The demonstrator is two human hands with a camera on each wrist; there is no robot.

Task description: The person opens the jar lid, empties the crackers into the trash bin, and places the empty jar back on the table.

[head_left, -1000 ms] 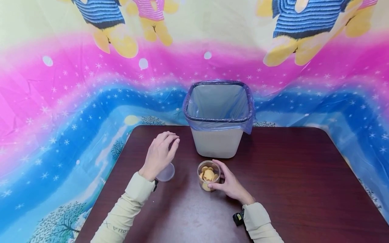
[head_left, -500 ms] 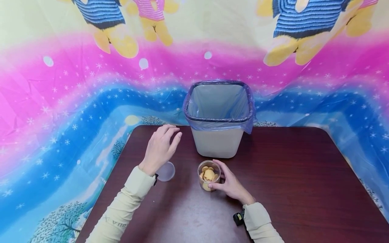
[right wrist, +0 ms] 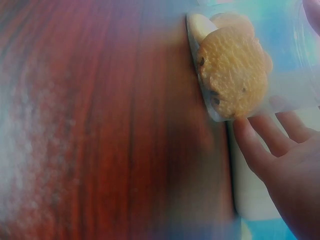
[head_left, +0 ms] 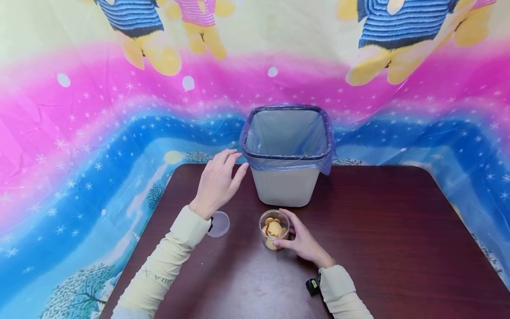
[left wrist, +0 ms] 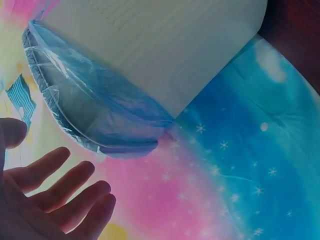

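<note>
My right hand (head_left: 303, 241) holds a clear round plastic jar (head_left: 263, 240), its thumb on the near side and fingers around the far side. Inside are several golden cookies (head_left: 275, 228); the right wrist view shows a browned cookie (right wrist: 235, 72) close up through the wall. The jar stands upright on the table with no lid on it. My left hand (head_left: 218, 181) is raised beside the left side of a pale trash bin (head_left: 284, 188), its fingers loosely bent and holding nothing. In the left wrist view, the fingers (left wrist: 65, 185) are spread apart, near the bin's bag-covered rim.
A translucent round lid (head_left: 220, 225) lies on the dark wood table (head_left: 382, 221), left of the jar, partly behind my left wrist. A bluish-purple bag (head_left: 279, 164) lines the bin at the back. A colourful printed cloth (head_left: 438, 110) hangs behind the table.
My left hand has moved forward and slightly right, up toward the bin's left rim, uncovering more of the lid. My right hand and the jar have stayed in place.
</note>
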